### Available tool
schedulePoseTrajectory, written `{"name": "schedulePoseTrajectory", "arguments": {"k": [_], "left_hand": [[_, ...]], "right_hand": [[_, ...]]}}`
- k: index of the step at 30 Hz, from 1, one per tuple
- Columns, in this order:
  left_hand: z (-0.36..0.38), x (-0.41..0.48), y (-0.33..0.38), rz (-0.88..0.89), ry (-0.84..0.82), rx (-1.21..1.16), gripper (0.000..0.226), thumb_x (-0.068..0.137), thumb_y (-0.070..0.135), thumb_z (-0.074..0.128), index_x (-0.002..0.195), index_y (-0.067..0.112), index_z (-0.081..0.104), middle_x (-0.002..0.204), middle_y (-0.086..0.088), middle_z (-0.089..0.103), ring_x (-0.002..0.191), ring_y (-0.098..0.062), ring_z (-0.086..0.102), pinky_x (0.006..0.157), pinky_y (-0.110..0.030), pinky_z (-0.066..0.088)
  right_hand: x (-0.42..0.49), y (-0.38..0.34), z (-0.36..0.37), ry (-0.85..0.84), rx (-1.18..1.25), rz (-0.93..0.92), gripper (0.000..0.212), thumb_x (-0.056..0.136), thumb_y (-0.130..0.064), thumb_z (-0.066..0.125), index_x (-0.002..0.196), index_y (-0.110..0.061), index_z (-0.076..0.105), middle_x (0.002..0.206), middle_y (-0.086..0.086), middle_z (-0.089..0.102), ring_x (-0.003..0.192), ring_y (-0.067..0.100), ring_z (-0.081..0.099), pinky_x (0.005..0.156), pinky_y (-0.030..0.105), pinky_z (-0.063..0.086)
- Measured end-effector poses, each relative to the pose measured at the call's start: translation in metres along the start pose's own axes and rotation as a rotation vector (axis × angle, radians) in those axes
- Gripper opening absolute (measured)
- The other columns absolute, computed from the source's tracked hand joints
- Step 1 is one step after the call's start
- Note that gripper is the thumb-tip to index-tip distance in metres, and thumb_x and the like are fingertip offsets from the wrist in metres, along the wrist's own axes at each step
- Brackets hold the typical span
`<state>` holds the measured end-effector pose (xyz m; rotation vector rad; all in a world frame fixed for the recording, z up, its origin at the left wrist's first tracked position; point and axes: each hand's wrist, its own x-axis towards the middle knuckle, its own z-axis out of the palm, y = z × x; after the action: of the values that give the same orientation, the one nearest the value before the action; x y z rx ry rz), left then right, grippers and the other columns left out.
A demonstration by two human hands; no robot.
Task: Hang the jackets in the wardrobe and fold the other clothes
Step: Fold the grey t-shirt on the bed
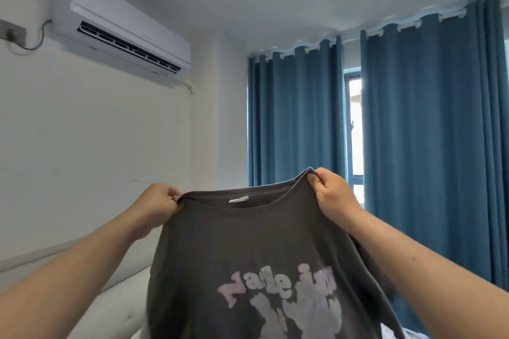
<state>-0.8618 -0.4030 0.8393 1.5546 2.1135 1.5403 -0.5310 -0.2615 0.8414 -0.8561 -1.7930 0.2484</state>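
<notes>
Head view: the dark grey cotton T-shirt with pale pink and white puffy lettering [248, 242] is held up in the air in front of the person, well above whatever lies below. The left hand [162, 201] pinches the fabric just beside the collar on its own side, thumb and curled fingers closed on the shoulder edge. The right hand [330, 192] grips the matching spot on the other side in the same closed pinch. The right hand sits higher than the left, so the collar line slopes up toward the right.

The shirt hangs straight down from the 2 hands: its long axis is vertical, collar at the top, hem out of frame below, printed side toward the camera. Both hands are already on it, so neither is nearer. By my judgement the next move, laying it flat to fold, depends on lowering it away from the body while the shoulders are kept spread.

The print's top line reads roughly "Made in", though the first letter could be an N. The shapes under it are too blurred to read. A small white neck label [239, 199] is sewn inside the collar, its text too small to make out.

Behind are a white wall-mounted air conditioner [124, 30], blue eyelet curtains [413, 132] and a white padded surface [115, 308] at the lower left.
</notes>
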Motion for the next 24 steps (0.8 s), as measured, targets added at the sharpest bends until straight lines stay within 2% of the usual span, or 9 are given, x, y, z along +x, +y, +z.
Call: {"name": "schedulePoseTrajectory", "arguments": {"k": [2,5,7,9,12,15,17,21,24], "left_hand": [[-0.002,0.002,0.004,-0.040,-0.015,-0.014,0.016,0.097,0.007,0.053,0.085,0.005,0.063,0.075,-0.009,0.061,0.068,-0.024,0.054,0.057,-0.027,0.039],[-0.005,0.006,0.009,-0.053,0.048,-0.069,0.019,0.096,0.003,0.050,0.079,0.007,0.058,0.076,-0.012,0.061,0.069,-0.024,0.054,0.057,-0.028,0.040],[-0.007,0.006,0.016,-0.059,0.085,-0.098,0.017,0.092,0.002,0.050,0.079,0.007,0.059,0.082,-0.016,0.065,0.077,-0.027,0.058,0.062,-0.031,0.044],[-0.013,0.000,0.025,-0.020,0.072,-0.054,0.008,0.082,0.015,0.057,0.078,0.008,0.058,0.080,-0.010,0.063,0.078,-0.026,0.056,0.066,-0.034,0.040],[-0.029,-0.009,0.034,0.073,-0.029,-0.011,0.031,0.064,0.036,0.069,0.080,0.011,0.060,0.073,-0.001,0.060,0.069,-0.017,0.054,0.064,-0.033,0.038],[-0.043,-0.008,0.037,0.201,0.069,0.111,0.015,0.077,0.022,0.077,0.077,0.012,0.066,0.072,-0.002,0.065,0.072,-0.018,0.058,0.063,-0.030,0.041],[-0.051,-0.008,0.039,0.241,0.132,0.129,0.015,0.083,0.013,0.075,0.072,0.009,0.066,0.069,-0.002,0.064,0.069,-0.018,0.056,0.061,-0.029,0.040],[-0.066,-0.017,0.041,0.204,0.043,0.075,0.018,0.088,0.010,0.073,0.076,-0.003,0.069,0.069,-0.006,0.066,0.065,-0.016,0.058,0.065,-0.029,0.046],[-0.072,-0.026,0.044,0.152,-0.002,-0.043,0.016,0.093,0.014,0.068,0.084,0.004,0.075,0.082,-0.007,0.076,0.072,-0.016,0.071,0.067,-0.027,0.054]], "right_hand": [[0.015,-0.013,-0.010,-0.081,-0.064,-0.019,0.034,0.104,-0.031,0.047,0.074,-0.016,0.050,0.070,-0.004,0.054,0.066,0.014,0.049,0.058,0.028,0.034],[0.029,-0.029,-0.022,-0.214,-0.065,0.020,0.026,0.102,-0.027,0.051,0.087,-0.008,0.059,0.082,0.004,0.061,0.074,0.016,0.053,0.066,0.031,0.041],[0.034,-0.034,-0.027,-0.288,-0.025,0.061,0.021,0.100,-0.023,0.053,0.091,-0.007,0.063,0.085,0.006,0.063,0.077,0.017,0.055,0.071,0.032,0.043],[0.036,-0.038,-0.030,-0.336,0.027,0.117,0.019,0.097,-0.015,0.052,0.083,-0.006,0.059,0.077,0.006,0.056,0.073,0.018,0.049,0.068,0.032,0.038],[0.037,-0.041,-0.031,-0.415,-0.058,0.116,0.021,0.096,-0.011,0.047,0.075,-0.012,0.050,0.072,0.002,0.047,0.070,0.017,0.042,0.065,0.032,0.031],[0.035,-0.041,-0.033,-0.497,-0.197,0.058,0.023,0.101,-0.025,0.047,0.087,-0.012,0.059,0.084,0.001,0.058,0.077,0.014,0.051,0.071,0.032,0.040],[0.034,-0.040,-0.034,-0.524,-0.169,0.046,0.020,0.098,-0.028,0.052,0.098,-0.010,0.062,0.093,0.006,0.064,0.081,0.015,0.055,0.074,0.032,0.043],[0.033,-0.039,-0.034,-0.562,0.107,0.071,0.010,0.092,-0.013,0.063,0.102,-0.010,0.064,0.105,0.015,0.069,0.086,0.018,0.062,0.080,0.031,0.049],[0.036,-0.035,-0.033,-0.654,0.162,0.076,0.019,0.090,-0.006,0.062,0.107,-0.008,0.069,0.102,0.010,0.072,0.093,0.019,0.067,0.088,0.033,0.052]]}}
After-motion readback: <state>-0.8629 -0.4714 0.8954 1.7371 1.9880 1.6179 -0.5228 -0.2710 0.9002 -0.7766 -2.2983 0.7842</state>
